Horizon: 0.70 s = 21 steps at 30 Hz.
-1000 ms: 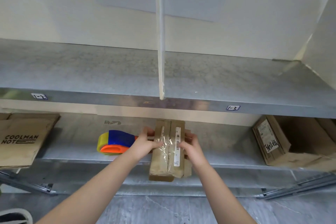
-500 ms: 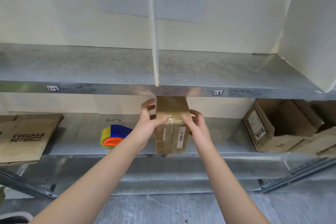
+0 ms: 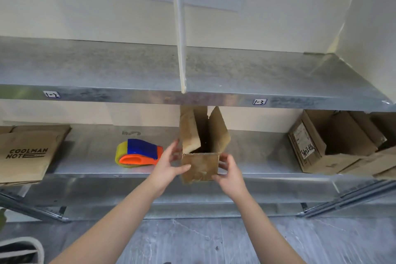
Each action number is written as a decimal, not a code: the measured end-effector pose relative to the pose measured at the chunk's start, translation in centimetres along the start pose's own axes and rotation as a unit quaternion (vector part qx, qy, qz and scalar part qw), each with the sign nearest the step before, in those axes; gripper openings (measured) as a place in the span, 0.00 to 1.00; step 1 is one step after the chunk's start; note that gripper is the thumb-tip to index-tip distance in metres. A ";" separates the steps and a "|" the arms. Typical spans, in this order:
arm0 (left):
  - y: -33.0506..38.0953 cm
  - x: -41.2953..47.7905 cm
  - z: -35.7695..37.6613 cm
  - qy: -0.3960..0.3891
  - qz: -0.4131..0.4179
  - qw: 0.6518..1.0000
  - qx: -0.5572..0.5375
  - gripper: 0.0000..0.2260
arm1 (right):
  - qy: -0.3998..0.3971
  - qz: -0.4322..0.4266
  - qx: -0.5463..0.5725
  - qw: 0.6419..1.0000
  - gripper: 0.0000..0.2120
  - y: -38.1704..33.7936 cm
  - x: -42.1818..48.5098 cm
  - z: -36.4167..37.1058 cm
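Work in hand: we hold a small cardboard box (image 3: 200,167) up in front of the lower shelf (image 3: 257,156) with its top open. By our judgement we are readying it to be set down or filled.
Left grip: our left hand (image 3: 169,165) clasps the box's left side, thumb across the front face and fingers wrapped behind. It is closed on the cardboard, not slack.
Right grip: our right hand (image 3: 230,174) clasps the right side the same way, thumb tip on the front and fingers round the far edge.
Where the box is: it stands upright between the two grips. We cannot tell whether its bottom touches the shelf's front edge.
Flaps: two flaps (image 3: 218,133) stand up above the grips, nearly reaching the upper shelf (image 3: 107,66). The left one leans inward.
Left of the grip: a tape dispenser (image 3: 138,152) lies near on the lower shelf, and a paper bag (image 3: 27,154) lies farther out.
Right of the grip: a bigger open carton (image 3: 321,141) sits well apart.
Doing it well: we judge that both grips should sit low on the walls and press evenly, so the thin sides do not bow. We should hold the box level and lower it a little before moving it in, so the flaps clear the upper shelf's lip.
Risk: squeezing near the open rim could fold a wall, and a flap could catch overhead.
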<state>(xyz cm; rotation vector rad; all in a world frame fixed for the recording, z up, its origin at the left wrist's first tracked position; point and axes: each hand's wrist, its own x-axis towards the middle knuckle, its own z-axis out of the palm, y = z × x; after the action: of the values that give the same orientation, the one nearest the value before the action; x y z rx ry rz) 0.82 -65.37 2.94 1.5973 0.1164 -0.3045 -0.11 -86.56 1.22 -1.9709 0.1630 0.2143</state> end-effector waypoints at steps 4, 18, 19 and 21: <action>-2.7 0.3 0.0 -0.022 -0.018 0.999 0.026 0.37 | -0.032 0.026 -0.014 0.999 0.34 1.7 0.6 1.4; -0.7 3.1 -3.9 -0.076 0.163 0.738 0.651 0.32 | 0.099 0.046 0.042 0.993 0.22 2.5 1.0 1.7; 0.3 3.5 -3.7 -0.079 0.171 0.728 0.660 0.31 | 0.112 0.047 0.048 0.991 0.23 2.4 0.9 0.7; 1.8 4.2 -2.7 -0.084 0.179 0.714 0.672 0.31 | 0.137 0.041 0.056 0.988 0.24 2.3 0.4 -1.7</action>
<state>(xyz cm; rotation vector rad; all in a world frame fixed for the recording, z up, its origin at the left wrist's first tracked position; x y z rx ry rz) 5.67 -63.21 3.62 2.9658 -0.7348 -0.2118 -0.03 -89.02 -0.25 -1.8774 0.4258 -0.0138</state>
